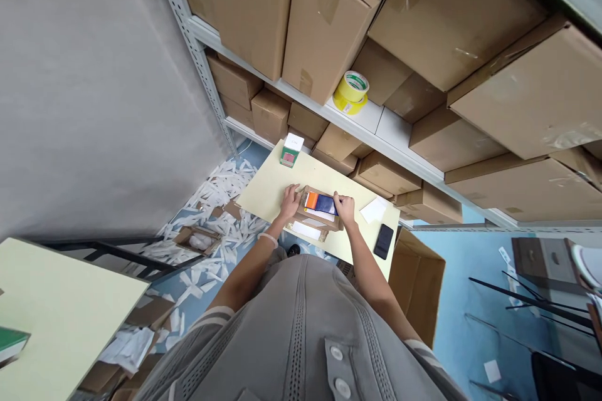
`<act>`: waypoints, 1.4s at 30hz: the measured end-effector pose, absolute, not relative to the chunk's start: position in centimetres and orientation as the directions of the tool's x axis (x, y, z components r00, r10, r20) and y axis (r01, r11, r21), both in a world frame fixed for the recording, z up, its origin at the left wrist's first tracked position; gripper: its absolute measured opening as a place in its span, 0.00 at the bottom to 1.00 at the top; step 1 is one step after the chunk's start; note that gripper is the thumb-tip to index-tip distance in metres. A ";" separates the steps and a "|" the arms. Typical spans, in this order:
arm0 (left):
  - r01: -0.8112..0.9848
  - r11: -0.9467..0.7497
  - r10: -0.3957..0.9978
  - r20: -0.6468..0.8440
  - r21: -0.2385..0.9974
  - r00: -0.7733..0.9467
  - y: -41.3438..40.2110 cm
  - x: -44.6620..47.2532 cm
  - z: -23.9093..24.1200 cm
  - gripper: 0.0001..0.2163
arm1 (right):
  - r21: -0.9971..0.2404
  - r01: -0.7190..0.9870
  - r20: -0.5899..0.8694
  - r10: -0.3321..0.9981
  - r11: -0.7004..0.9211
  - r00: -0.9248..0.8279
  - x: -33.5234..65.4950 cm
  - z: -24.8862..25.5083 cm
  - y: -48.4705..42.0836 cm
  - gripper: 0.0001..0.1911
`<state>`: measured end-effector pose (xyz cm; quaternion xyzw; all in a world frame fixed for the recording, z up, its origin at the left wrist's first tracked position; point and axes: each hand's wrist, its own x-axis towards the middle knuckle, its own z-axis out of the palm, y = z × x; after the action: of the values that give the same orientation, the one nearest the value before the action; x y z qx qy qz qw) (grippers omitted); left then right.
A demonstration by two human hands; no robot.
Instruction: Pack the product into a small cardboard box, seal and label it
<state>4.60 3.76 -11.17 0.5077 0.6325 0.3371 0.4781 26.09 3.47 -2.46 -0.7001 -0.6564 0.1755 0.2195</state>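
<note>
A small cardboard box lies on the pale table in front of me. My left hand rests against the box's left end, its fingers stretched out along the side. On top of the box lies a flat orange and dark-blue item, whose exact kind I cannot make out. Its right end is gripped by my right hand, with the fingers closed. Some clear tape and a white label show along the box's near side.
A green and white box stands at the table's far left corner. White paper and a black phone lie at the right. Yellow tape rolls sit on the carton-filled shelf. An open carton stands right; paper scraps cover the left floor.
</note>
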 end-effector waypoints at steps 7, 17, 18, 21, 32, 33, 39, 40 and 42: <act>0.542 -0.514 0.734 0.014 0.664 0.679 4.6 1.4 -8.7 0.45 | -0.570 0.821 0.042 0.997 -0.030 0.066 26.3 -2.4 3.7 0.31; 0.513 -0.481 0.721 -0.013 0.711 0.693 6.7 5.1 -8.9 0.54 | -0.516 0.854 0.012 0.997 -0.060 0.077 26.0 -2.3 3.7 0.33; 0.528 -0.477 0.728 -0.020 0.703 0.685 6.5 5.1 -8.9 0.55 | -0.491 0.868 0.004 0.997 -0.069 0.081 26.0 -2.2 3.8 0.34; 0.568 -0.500 0.731 -0.033 0.654 0.682 6.2 5.0 -9.1 0.55 | -0.400 0.913 -0.016 0.996 -0.083 0.084 26.3 -1.8 4.0 0.33; 0.659 -0.634 0.682 -0.110 0.404 0.723 6.0 6.2 -8.9 0.54 | -0.166 0.973 -0.180 0.975 -0.159 0.129 31.9 0.5 1.9 0.32; 0.668 -0.638 0.685 -0.115 0.384 0.720 6.1 6.1 -8.8 0.54 | -0.130 0.972 -0.180 0.969 -0.194 0.169 33.8 1.0 1.4 0.33; 0.670 -0.659 0.671 -0.136 0.341 0.729 6.8 6.2 -9.0 0.54 | 0.065 0.964 -0.165 0.950 -0.259 0.266 44.4 2.9 -3.1 0.33; 0.670 -0.664 0.667 -0.139 0.332 0.731 6.9 6.4 -9.1 0.54 | 0.095 0.963 -0.181 0.947 -0.250 0.264 44.8 2.7 -3.5 0.32; 0.668 -0.673 0.664 -0.139 0.316 0.735 6.9 6.6 -9.3 0.54 | 0.143 0.963 -0.211 0.943 -0.230 0.256 44.5 2.0 -3.8 0.31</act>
<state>6.58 6.87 -9.34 0.9147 0.3641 -0.0063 0.1753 44.49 -3.79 1.98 -0.7831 -0.6086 0.0396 -0.1221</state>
